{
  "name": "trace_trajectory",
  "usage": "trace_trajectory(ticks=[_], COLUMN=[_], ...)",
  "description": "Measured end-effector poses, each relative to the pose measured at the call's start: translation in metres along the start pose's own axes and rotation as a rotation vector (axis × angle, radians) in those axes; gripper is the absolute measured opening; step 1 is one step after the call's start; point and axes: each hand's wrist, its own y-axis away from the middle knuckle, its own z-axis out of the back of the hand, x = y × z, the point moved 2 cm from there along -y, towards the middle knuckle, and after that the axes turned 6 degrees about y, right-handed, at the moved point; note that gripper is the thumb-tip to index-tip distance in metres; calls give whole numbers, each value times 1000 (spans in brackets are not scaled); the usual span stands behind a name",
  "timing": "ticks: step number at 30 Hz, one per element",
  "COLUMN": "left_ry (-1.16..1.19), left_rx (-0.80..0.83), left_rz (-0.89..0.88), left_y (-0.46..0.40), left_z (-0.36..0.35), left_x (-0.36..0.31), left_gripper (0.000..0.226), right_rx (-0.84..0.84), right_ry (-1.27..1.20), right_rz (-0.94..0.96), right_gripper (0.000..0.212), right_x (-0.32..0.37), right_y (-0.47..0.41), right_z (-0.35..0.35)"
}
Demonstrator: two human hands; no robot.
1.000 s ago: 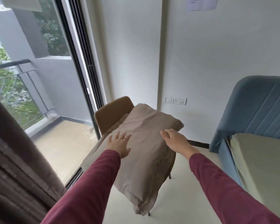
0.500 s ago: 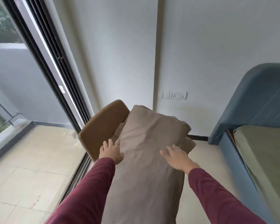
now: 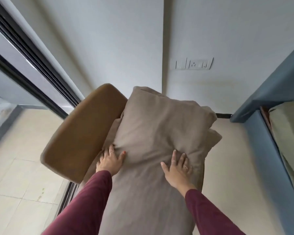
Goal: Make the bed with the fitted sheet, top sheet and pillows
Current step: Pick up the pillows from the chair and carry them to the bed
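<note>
At about 9 o'clock the brown chair (image 3: 78,131) shows its curved backrest, with the sliding door frame (image 3: 32,65) running up toward 10 o'clock behind it. Stacked on the chair seat, from the centre down to 6 o'clock, is the taupe pillow (image 3: 159,126); a second one appears to lie under it, its edge poking out at 3 o'clock of the stack. The left hand (image 3: 109,161) sits at the pillow's left edge, fingers tucked down between pillow and chair back, thumb spread onto the top, so it looks to be gripping the side. The right hand (image 3: 176,168) lies flat on the top toward 4 o'clock of centre, fingers spread and pressing a dent into the fabric; it holds nothing yet. At 3 o'clock the blue bed frame (image 3: 255,133) and the mattress under its pale green fitted sheet (image 3: 288,133) wait, with no pillow visible on that part.

The step in hand seems to be lifting the top pillow. To do it well, the right hand should slide out to the right edge and curl under, matching the left, so the lift takes one pillow alone and does not drag the lower one off the chair
</note>
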Motion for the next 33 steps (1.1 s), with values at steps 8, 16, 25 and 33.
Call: trace_trajectory(ticks=[8,16,25,33], left_ry=[9,353,254,467], left_rx=[15,-108,-170,-338], left_rz=[43,113,79,-126], left_y=[-17,-23,-1,53], left_z=[-22,-9,8,32], left_x=[-1,-1,-25,-46], left_gripper=[83,103,58,51], right_rx=[-183,-355,-144,-110], right_ry=[-34,-213,-1142,-1036], right_rz=[-51,-248,-530,-487], right_gripper=[82,76,75,46], right_x=[4,-56,-76,-86], right_y=[-8,-1,-13,14], right_z=[-28,-27,-15,29])
